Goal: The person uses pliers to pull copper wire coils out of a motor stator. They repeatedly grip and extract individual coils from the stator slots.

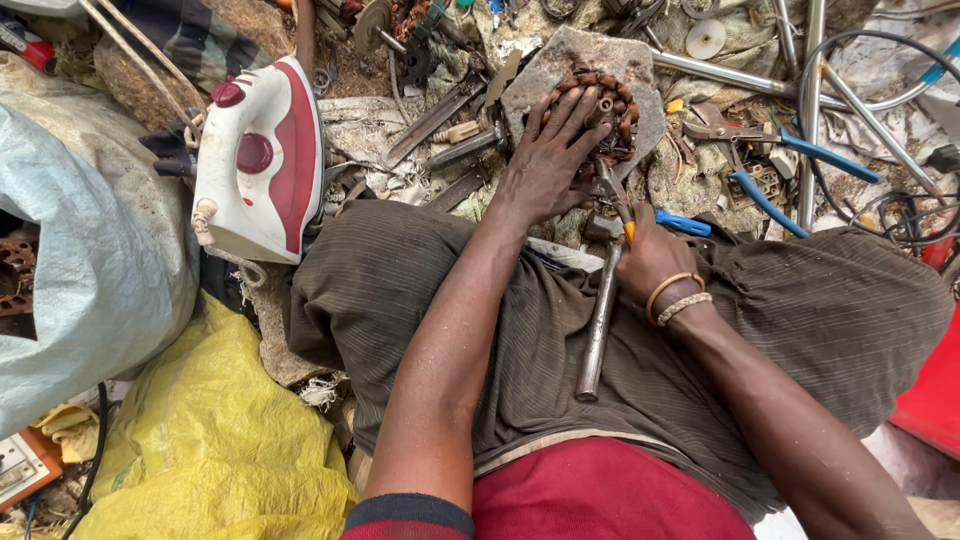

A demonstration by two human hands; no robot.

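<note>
Sacks [90, 270] bulge at left, contents hidden. Left hand [548, 160] spread flat on coil [600, 105] atop stone [560, 65]; right hand [650, 255] grips pliers [615, 195]. Iron [255, 160], blue pliers [790, 160] nearby.

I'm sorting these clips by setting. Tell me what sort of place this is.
Probably an informal repair or scrap-salvage spot on the ground. The left hand presses a copper-wound motor coil on a stone slab; pliers, a clothes iron and loose metal parts lie around.

Left hand [548, 158] spread flat, arm extended forward — right hand [652, 262] fisted, wrist bent inward.
</note>
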